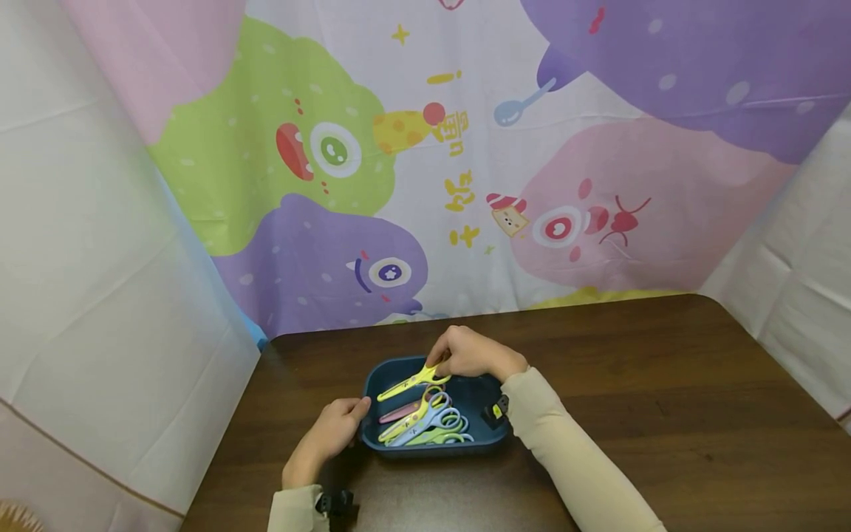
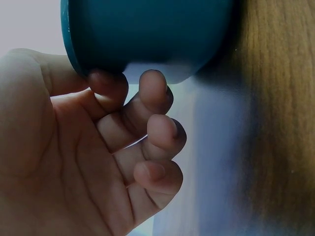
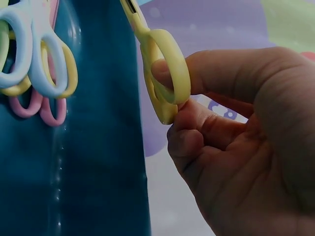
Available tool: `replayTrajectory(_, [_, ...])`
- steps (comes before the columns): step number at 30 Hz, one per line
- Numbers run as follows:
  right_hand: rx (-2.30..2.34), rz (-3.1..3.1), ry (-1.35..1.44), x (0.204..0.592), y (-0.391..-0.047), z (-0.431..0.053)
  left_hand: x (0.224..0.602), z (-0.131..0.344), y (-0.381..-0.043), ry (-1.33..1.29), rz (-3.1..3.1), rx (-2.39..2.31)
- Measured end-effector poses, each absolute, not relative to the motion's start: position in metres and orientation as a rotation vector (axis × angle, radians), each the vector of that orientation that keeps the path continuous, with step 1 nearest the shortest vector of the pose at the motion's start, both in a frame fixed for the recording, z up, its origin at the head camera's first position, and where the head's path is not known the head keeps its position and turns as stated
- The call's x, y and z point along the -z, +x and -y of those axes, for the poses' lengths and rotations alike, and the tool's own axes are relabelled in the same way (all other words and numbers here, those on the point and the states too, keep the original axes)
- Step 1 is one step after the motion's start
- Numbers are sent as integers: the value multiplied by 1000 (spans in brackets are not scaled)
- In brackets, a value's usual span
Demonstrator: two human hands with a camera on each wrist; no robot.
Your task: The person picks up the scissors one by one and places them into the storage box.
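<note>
A dark blue-green plastic tray [image 1: 482, 395] sits on the table. My left hand [image 1: 332, 428] grips its left end, thumb at the rim and index finger against the outer wall [image 2: 147, 34]; the other fingers curl loosely. Over the tray's far side, my right hand [image 1: 470, 353] pinches a pair of yellow scissors [image 1: 407, 386] by the handle loops [image 3: 181, 73], blades pointing left. Inside the tray lie pink scissors [image 1: 401, 411], another yellow pair [image 1: 397, 428], blue scissors [image 1: 424, 423] and green scissors [image 1: 432, 437], overlapping in a pile with handles to the right.
The brown wooden table [image 1: 638, 414] extends on both sides of the tray. A cartoon-printed cloth [image 1: 459, 281] hangs behind its far edge, with white cloth [image 1: 100, 222] at the left. Black wrist cameras [image 1: 337, 504] sit at both cuffs.
</note>
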State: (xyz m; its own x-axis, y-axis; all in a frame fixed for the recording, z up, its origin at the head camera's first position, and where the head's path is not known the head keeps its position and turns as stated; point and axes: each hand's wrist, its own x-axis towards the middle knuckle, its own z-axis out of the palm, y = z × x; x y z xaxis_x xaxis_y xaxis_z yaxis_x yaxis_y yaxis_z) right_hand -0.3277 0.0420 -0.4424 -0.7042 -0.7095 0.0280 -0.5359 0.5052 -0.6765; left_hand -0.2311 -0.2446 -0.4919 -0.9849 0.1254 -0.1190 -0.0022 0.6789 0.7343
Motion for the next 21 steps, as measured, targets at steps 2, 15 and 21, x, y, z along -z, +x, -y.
replayTrajectory(2, [1000, -2486, -1054, 444, -327, -40, 492, 245, -232, 103, -2727, -1202])
replayTrajectory(15, [995, -2477, -1042, 453, -324, -32, 494, 247, -232, 115, -2715, -1215])
replayTrajectory(21, [976, -2474, -1056, 456, -323, -29, 492, 247, -231, 115, -2727, -1213])
